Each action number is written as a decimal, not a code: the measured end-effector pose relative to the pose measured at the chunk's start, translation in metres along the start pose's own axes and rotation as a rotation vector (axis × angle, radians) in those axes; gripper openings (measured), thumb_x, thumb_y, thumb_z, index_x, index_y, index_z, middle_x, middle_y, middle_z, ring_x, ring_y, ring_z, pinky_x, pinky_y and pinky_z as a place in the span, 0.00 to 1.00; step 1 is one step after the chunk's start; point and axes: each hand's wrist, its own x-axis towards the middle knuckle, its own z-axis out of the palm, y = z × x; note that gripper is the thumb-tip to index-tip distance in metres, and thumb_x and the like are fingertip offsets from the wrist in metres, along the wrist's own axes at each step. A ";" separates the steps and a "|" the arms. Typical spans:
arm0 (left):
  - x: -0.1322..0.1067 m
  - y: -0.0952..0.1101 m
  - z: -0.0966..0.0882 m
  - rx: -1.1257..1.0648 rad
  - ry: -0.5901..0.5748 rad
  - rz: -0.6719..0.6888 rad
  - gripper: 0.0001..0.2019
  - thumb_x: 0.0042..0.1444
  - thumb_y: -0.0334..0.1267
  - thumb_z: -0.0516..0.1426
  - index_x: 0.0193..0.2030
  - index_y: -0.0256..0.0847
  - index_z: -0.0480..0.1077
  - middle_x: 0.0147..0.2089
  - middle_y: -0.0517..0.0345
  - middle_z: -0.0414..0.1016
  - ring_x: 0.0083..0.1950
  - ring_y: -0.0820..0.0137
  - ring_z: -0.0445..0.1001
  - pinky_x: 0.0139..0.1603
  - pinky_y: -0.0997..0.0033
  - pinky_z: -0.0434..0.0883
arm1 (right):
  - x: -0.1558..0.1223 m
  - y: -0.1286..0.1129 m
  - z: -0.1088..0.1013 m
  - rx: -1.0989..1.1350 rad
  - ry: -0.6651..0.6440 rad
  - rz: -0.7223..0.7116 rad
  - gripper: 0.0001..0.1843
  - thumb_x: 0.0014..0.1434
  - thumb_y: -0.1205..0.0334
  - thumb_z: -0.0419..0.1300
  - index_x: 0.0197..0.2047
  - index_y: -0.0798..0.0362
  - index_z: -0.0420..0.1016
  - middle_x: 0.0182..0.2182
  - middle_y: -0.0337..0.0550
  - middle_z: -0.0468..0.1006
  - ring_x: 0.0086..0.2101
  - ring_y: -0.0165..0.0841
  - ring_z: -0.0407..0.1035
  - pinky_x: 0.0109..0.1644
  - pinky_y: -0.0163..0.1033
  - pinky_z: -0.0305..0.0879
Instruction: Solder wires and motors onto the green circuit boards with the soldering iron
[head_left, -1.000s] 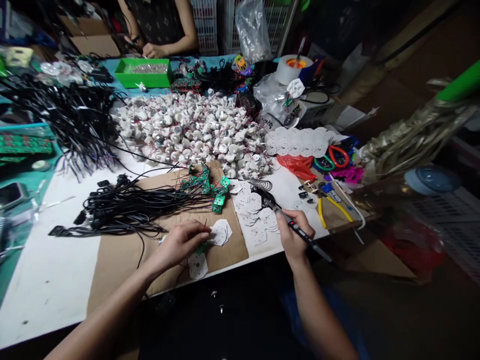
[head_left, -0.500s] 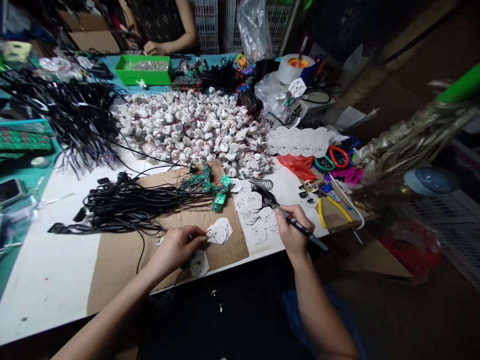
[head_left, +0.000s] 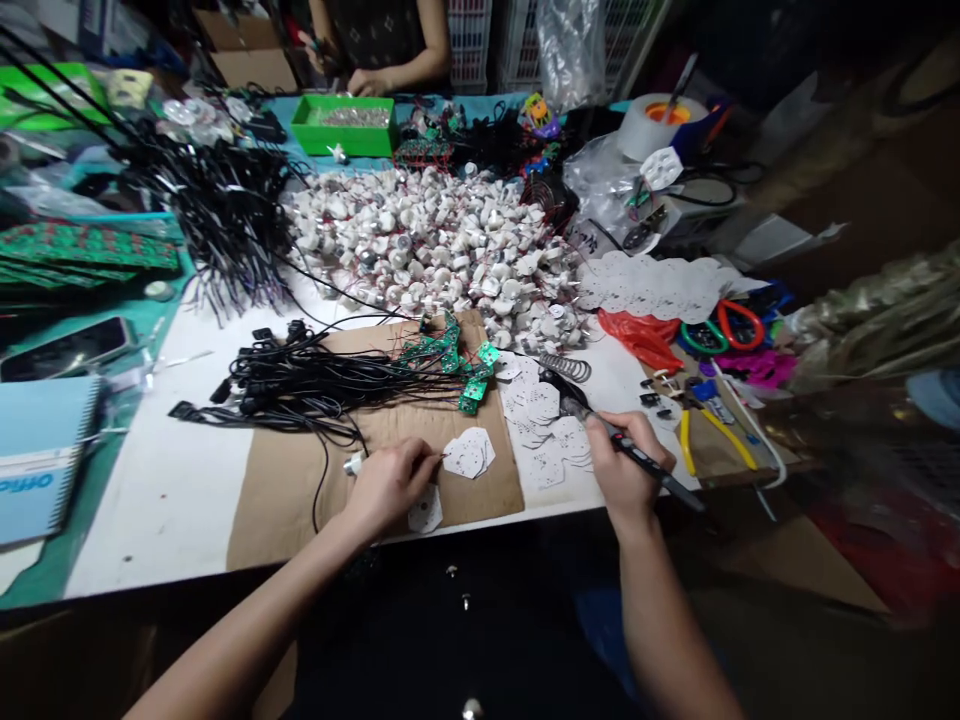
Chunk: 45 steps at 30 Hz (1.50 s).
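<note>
My right hand [head_left: 631, 462] is closed around a soldering iron [head_left: 643, 460] like a pen. Its tip end points to a dark stand beside a metal coil [head_left: 566, 367], close to loose white circuit boards [head_left: 541, 402]. Over the cardboard [head_left: 277, 500], my left hand [head_left: 391, 482] pinches what looks like a thin wire at the edge of a small stack of white boards [head_left: 469, 453]. A small white part [head_left: 352, 463] shows at the left of that hand. Another white board [head_left: 426, 511] lies partly under it.
Black cables [head_left: 300, 385] with green circuit boards [head_left: 472, 385] lie on the cardboard. Behind is a heap of white motor-like parts [head_left: 435, 240]. Yellow-handled pliers [head_left: 712, 435] are at right, a notebook [head_left: 45, 450] at left. Across the table, another person's hand [head_left: 369, 82] is near a green tray [head_left: 343, 140].
The view has swung left, so the table appears further right and the notebook has come into sight. Both hands keep nearly the same hold and place over the table.
</note>
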 end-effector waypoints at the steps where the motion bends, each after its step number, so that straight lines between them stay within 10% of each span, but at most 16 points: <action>1: 0.000 0.000 0.001 -0.002 0.002 -0.005 0.13 0.69 0.45 0.54 0.38 0.42 0.74 0.39 0.53 0.83 0.39 0.64 0.79 0.38 0.69 0.62 | -0.004 0.000 -0.001 0.021 0.021 0.012 0.10 0.61 0.54 0.66 0.34 0.53 0.79 0.25 0.42 0.82 0.24 0.34 0.74 0.31 0.37 0.69; 10: -0.012 0.009 0.008 -0.142 0.023 0.108 0.10 0.66 0.39 0.55 0.33 0.42 0.70 0.34 0.56 0.79 0.34 0.68 0.76 0.36 0.70 0.63 | -0.079 -0.033 0.001 0.420 -0.203 -0.015 0.07 0.65 0.60 0.64 0.45 0.51 0.79 0.28 0.39 0.79 0.25 0.32 0.74 0.29 0.36 0.72; 17: -0.015 0.005 0.017 -0.347 0.152 0.186 0.09 0.67 0.40 0.55 0.35 0.42 0.70 0.47 0.52 0.83 0.47 0.65 0.80 0.50 0.66 0.71 | -0.084 -0.050 0.007 0.500 -0.245 -0.057 0.06 0.63 0.66 0.63 0.45 0.50 0.78 0.26 0.35 0.77 0.23 0.30 0.71 0.27 0.34 0.70; 24: -0.001 0.001 0.019 -0.256 0.250 0.049 0.13 0.66 0.44 0.57 0.31 0.41 0.71 0.35 0.56 0.75 0.37 0.67 0.75 0.40 0.68 0.68 | -0.096 -0.045 0.014 0.562 -0.292 0.044 0.06 0.64 0.64 0.63 0.45 0.49 0.78 0.28 0.35 0.77 0.23 0.29 0.71 0.26 0.34 0.69; 36: 0.014 0.000 -0.001 -0.333 0.173 0.057 0.10 0.61 0.42 0.61 0.31 0.40 0.76 0.35 0.57 0.77 0.37 0.70 0.74 0.40 0.71 0.68 | -0.109 -0.043 0.029 0.564 -0.370 0.204 0.07 0.65 0.57 0.63 0.44 0.50 0.78 0.25 0.35 0.76 0.22 0.30 0.70 0.27 0.35 0.69; 45: 0.015 -0.004 -0.001 -0.774 -0.056 -0.156 0.19 0.56 0.55 0.63 0.36 0.39 0.75 0.31 0.55 0.81 0.29 0.69 0.77 0.31 0.72 0.72 | -0.110 -0.041 0.028 0.567 -0.368 0.211 0.07 0.65 0.58 0.63 0.44 0.50 0.78 0.27 0.36 0.77 0.22 0.30 0.72 0.27 0.35 0.69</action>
